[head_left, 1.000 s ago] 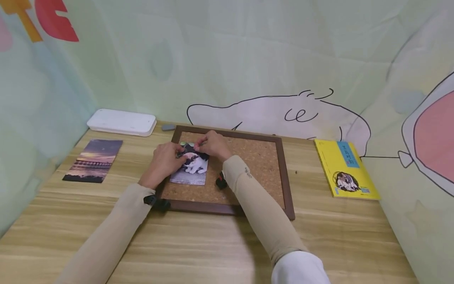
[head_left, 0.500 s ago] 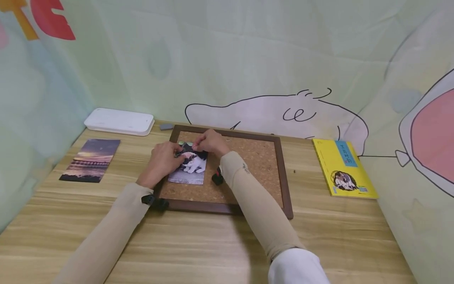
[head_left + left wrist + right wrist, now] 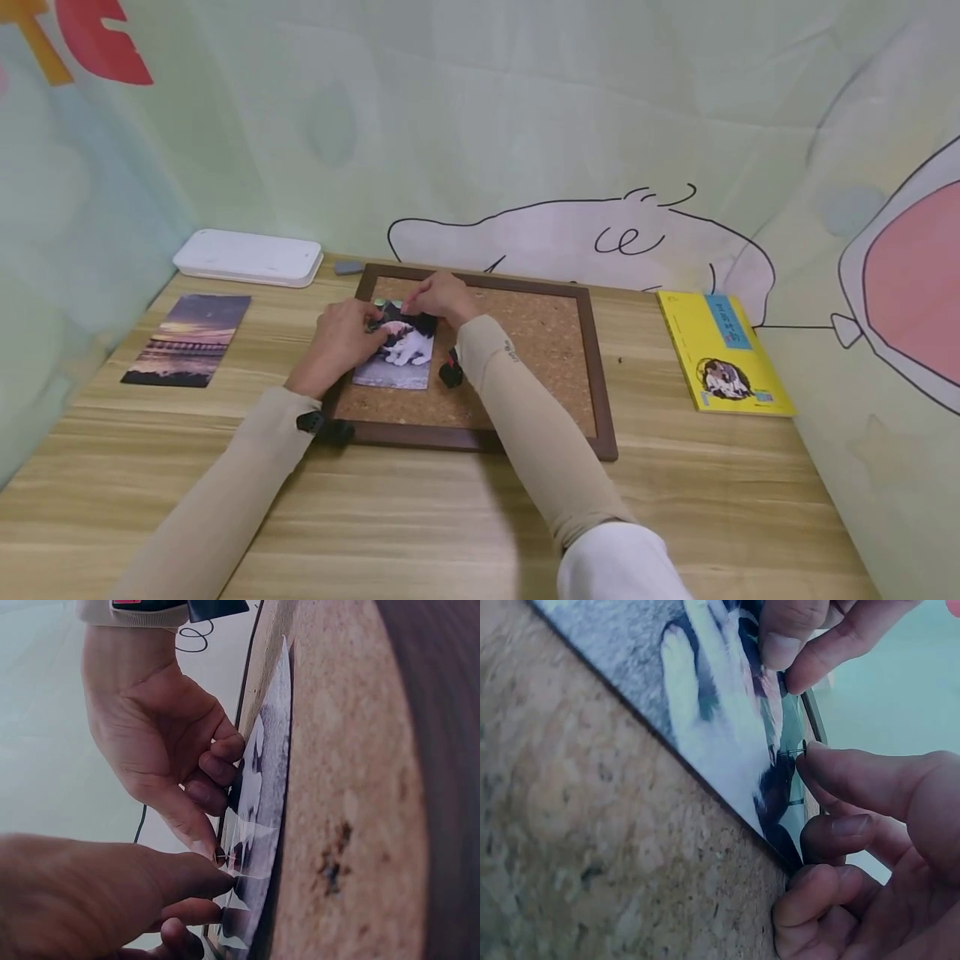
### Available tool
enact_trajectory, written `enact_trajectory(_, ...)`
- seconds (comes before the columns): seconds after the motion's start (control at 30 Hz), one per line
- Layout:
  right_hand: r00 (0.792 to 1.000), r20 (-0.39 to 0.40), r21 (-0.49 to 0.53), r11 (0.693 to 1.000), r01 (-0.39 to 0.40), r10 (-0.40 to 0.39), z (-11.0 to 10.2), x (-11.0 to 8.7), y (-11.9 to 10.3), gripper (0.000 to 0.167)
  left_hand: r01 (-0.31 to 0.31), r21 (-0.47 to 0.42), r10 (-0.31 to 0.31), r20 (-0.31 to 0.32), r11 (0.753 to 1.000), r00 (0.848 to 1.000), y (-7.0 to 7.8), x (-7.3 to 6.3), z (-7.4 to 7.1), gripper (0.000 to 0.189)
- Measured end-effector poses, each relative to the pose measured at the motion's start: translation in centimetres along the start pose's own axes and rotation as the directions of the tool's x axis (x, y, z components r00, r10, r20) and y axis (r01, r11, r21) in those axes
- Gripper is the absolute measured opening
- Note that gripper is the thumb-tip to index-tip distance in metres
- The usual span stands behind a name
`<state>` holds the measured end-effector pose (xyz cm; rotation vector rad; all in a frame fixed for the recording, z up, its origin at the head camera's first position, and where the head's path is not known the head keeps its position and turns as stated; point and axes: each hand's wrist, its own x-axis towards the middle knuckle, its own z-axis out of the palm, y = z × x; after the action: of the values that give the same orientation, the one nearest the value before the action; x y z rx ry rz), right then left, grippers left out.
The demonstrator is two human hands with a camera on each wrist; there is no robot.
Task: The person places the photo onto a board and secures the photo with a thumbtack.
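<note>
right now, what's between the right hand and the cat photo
A thin pin at the fingertips of the right hand, set toward the cat photo; the right wrist view shows it.

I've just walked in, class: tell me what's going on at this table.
A person's left hand steadies a cat photo on a framed corkboard. Their right hand pinches a thin pin at the photo's upper part; whether it has gone in is unclear. A sunset photo lies on the table, left of the corkboard.
</note>
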<state>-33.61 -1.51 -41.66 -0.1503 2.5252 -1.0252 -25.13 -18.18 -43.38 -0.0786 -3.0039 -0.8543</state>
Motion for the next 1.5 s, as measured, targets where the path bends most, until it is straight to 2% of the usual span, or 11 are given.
enact_trajectory(0.4,0.999,-0.037,-0.069,0.997,0.021,-0.024,0.5,-0.5,-0.1,0.005,0.011,-0.012,-0.011,0.01,1.0,1.0,-0.1,-0.2,0.1,0.035)
enact_trajectory(0.63,0.99,-0.079,-0.182,0.978,0.104,-0.119,0.9,-1.1,-0.7,0.01,0.011,-0.006,-0.011,0.003,1.0,1.0,-0.2,-0.2,-0.1,0.034)
enact_trajectory(0.83,0.987,-0.11,-0.135,0.986,0.099,-0.114,1.0,-1.2,-0.3,0.009,0.004,-0.008,-0.003,0.022,1.0,1.0,-0.1,-0.1,-0.2,0.035)
enact_trajectory(1.0,0.982,-0.109,-0.123,0.983,0.139,-0.153,1.0,-1.2,0.5,0.006,0.007,0.007,-0.007,0.023,1.0,1.0,-0.1,-0.1,-0.3,0.035)
enact_trajectory(1.17,0.979,-0.07,-0.05,0.981,0.19,-0.193,0.8,-1.6,1.2,0.006,0.007,-0.001,-0.007,0.008,1.0,1.0,-0.1,-0.2,-0.6,0.036)
enact_trajectory(1.37,0.98,0.005,-0.012,0.98,0.2,-0.2,-0.3,-2.3,2.0,0.013,0.007,0.011,-0.007,0.018,1.0,1.0,-0.1,-0.1,-0.7,0.038)
enact_trajectory(1.5,0.978,0.024,0.003,0.978,0.206,-0.206,-1.1,-3.2,2.8,0.016,0.006,0.026,-0.007,0.029,1.0,1.0,-0.1,-0.1,-0.7,0.039)
